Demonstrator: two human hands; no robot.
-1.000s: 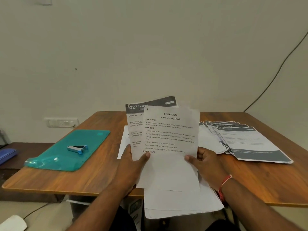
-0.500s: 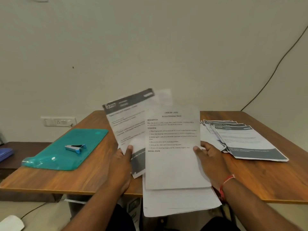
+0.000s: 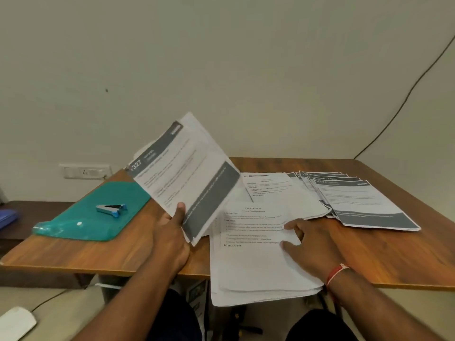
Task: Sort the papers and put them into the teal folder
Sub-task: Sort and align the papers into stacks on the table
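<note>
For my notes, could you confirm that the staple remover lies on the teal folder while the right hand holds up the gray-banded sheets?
Not quite: the head view shows the left hand holding up the gray-banded sheets, while the right hand rests on the white stack. The staple remover does lie on the teal folder.

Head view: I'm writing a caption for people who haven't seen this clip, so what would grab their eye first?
First, the grey-banded sheets tilted up in the left hand at centre, above the table. Next, the right hand resting open on the white stack, which overhangs the near edge. At the left, the teal folder lies flat with a small blue-and-metal tool on it.
</note>
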